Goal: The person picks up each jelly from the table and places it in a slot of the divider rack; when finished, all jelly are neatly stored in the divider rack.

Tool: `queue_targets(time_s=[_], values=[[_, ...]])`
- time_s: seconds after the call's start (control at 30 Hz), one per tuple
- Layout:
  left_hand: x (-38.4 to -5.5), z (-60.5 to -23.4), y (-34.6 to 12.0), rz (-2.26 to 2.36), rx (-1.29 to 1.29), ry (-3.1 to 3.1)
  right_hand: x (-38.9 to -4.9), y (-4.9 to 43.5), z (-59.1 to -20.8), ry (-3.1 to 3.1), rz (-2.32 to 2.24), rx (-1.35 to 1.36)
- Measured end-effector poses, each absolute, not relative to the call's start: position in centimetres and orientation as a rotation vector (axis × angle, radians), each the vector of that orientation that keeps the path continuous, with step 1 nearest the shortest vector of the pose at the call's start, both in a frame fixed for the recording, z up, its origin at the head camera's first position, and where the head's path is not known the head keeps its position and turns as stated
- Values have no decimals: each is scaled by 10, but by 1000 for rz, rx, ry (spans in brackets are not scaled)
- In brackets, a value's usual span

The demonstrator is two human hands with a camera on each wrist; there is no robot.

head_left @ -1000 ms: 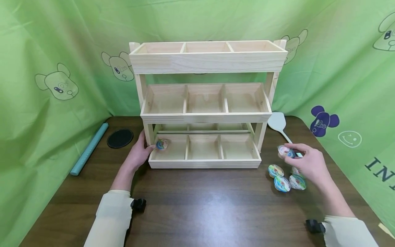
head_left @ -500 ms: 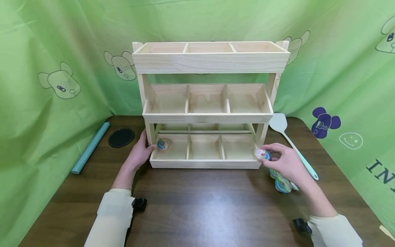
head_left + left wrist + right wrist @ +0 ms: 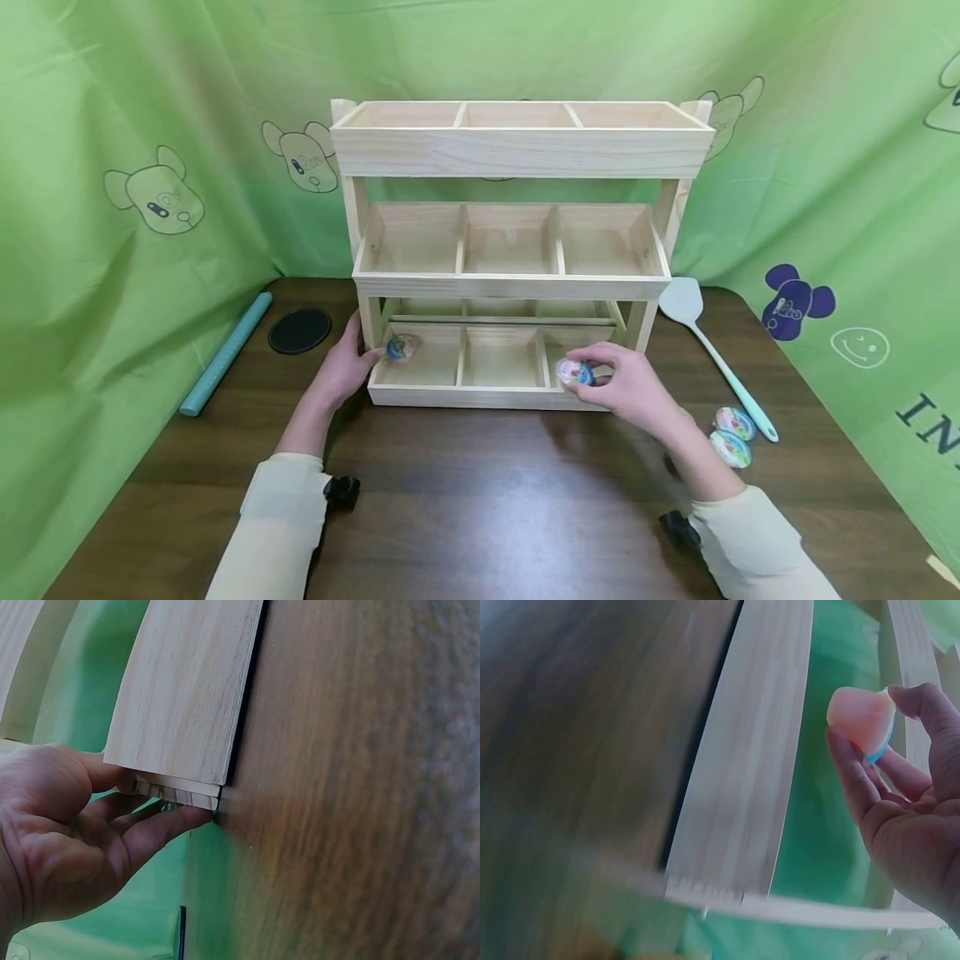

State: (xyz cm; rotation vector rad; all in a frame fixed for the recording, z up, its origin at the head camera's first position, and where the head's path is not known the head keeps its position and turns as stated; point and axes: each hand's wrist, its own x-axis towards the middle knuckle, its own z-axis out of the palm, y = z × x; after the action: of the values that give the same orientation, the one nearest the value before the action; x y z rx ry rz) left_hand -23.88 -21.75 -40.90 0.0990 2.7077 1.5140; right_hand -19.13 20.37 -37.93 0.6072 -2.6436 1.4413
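A three-tier wooden rack (image 3: 517, 153) stands in the head view, each tier split into three compartments. My left hand (image 3: 345, 367) grips the left side of its bottom tier; in the left wrist view the thumb lies over the edge and the fingers (image 3: 161, 832) against the side. My right hand (image 3: 636, 390) pinches a small jelly cup (image 3: 573, 372) in front of the bottom tier's right compartment. The right wrist view shows the cup's pink body (image 3: 859, 716) between thumb and fingers, above the tray. Another jelly cup (image 3: 401, 347) sits in the bottom left compartment.
More jelly cups (image 3: 731, 449) lie on the table at right, partly hidden by my right forearm. Behind them is a pale turbaned-free spatula (image 3: 720, 358). A black disc (image 3: 300, 331) and a blue-green rod (image 3: 227, 353) lie at left. Green cloth (image 3: 510, 50) encloses the table.
My right hand has carried the jelly cup leftward from beside the other cups to the bottom tier's right compartment. The left hand keeps its place on the rack.
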Motion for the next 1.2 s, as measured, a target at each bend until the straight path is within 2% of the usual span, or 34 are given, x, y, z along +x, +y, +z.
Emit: queue_targets(time_s=[0.53, 0.9, 1.2], values=[[-240, -408, -223, 1445, 63, 2747, -220, 123, -376, -2622, 1457, 801], [-240, -408, -220, 1484, 73, 2725, -232, 83, -379, -2694, 1607, 738], [-240, -408, -219, 1509, 79, 2712, -243, 60, -387, -2727, 1557, 763]])
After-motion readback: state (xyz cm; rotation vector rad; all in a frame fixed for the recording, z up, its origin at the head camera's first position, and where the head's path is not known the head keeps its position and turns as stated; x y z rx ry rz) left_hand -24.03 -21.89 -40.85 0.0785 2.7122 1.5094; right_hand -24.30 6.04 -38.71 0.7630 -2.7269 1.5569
